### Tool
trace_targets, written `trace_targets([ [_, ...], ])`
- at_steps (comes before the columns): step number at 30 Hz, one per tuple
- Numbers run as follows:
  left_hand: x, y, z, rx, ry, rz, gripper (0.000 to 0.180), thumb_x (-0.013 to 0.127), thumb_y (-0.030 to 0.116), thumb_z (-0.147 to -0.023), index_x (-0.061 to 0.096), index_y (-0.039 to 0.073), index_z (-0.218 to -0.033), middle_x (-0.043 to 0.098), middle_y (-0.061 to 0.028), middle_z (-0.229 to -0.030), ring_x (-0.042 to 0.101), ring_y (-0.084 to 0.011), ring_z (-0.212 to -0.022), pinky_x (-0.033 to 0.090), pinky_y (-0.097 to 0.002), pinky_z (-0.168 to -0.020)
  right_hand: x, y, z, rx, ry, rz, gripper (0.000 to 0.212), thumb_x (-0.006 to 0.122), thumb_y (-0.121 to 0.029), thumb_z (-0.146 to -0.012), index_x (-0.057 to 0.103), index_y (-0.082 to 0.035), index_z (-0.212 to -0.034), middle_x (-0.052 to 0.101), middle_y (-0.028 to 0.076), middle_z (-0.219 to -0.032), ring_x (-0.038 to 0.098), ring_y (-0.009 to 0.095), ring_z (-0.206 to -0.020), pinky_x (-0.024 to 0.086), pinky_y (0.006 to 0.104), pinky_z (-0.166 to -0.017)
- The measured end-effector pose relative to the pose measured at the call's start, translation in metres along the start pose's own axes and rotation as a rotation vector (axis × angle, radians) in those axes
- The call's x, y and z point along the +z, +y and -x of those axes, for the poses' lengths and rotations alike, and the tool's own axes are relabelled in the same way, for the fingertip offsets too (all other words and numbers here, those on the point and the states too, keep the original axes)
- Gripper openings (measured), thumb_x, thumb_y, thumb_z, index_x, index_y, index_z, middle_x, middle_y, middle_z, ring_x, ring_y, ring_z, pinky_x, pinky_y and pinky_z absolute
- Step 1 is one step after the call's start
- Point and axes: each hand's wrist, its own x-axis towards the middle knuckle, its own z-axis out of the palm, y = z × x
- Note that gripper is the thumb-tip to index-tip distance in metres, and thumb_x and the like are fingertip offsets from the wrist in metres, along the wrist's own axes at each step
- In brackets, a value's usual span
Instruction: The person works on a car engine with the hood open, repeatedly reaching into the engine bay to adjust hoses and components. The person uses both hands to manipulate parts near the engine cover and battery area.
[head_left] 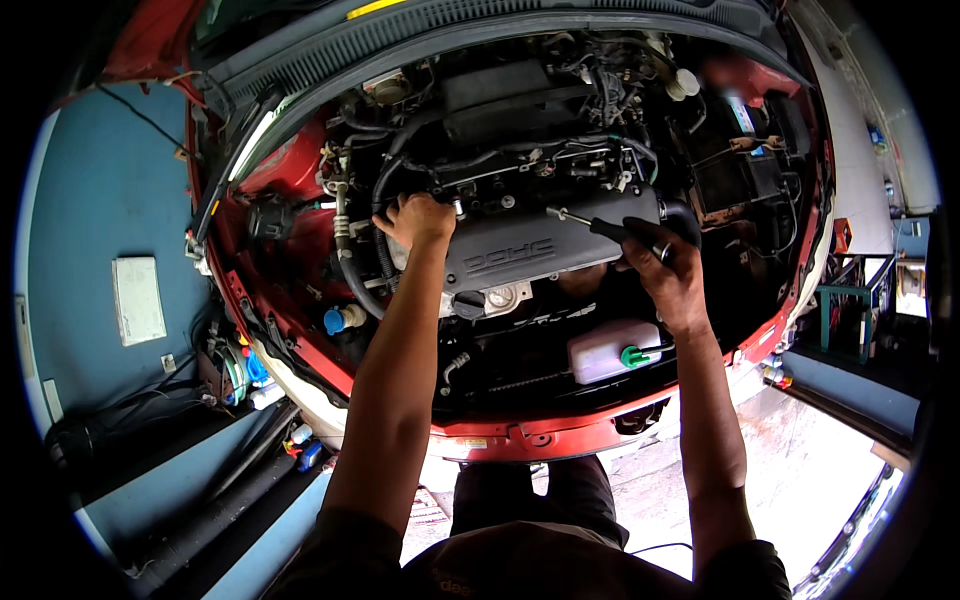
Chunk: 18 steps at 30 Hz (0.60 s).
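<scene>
My right hand (665,270) is closed around the black handle of a screwdriver-like tool (605,229). Its short metal shaft points left, over the black engine cover (530,250). At the cover's left end, my left hand (417,220) reaches down with bent fingers. Whatever those fingers grip, if anything, is hidden beneath them. A black hose (383,255) runs close beside that hand, and a small silver fitting shows just right of it. Below the cover's front edge sits a round black cap (468,304).
The red car's front edge (520,440) lies between me and the engine. A whitish reservoir with a green cap (608,352) stands at the front right, a battery (735,185) at the far right. A blue cap (335,320) is at left. Shelving (855,310) stands beyond the car's right side.
</scene>
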Motion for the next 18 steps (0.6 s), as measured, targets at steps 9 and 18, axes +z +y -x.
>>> trace_targets([
  [9,-0.004,0.003,-0.011,-0.002,-0.005,-0.025,0.044,0.072,0.054,-0.082,0.076,0.018,-0.108,0.060,-0.0017,-0.137,0.041,-0.0306,-0.138,0.011,-0.0666,-0.118,-0.078,0.056,0.066,0.135,0.156,-0.138,0.039,0.072,-0.014,-0.093,0.064,0.005,-0.125,0.072,0.007,-0.092,0.067,0.012,-0.081,0.053,0.0248,-0.073],
  [18,0.005,-0.002,-0.014,0.048,0.064,-0.034,0.051,0.065,0.063,-0.085,0.077,0.018,-0.105,0.066,-0.0053,-0.129,0.044,-0.0298,-0.137,0.011,-0.0641,-0.120,-0.085,0.063,0.080,0.224,0.246,-0.106,0.035,0.070,-0.014,-0.094,0.065,0.006,-0.122,0.073,0.008,-0.087,0.067,0.012,-0.078,0.052,0.0250,-0.072],
])
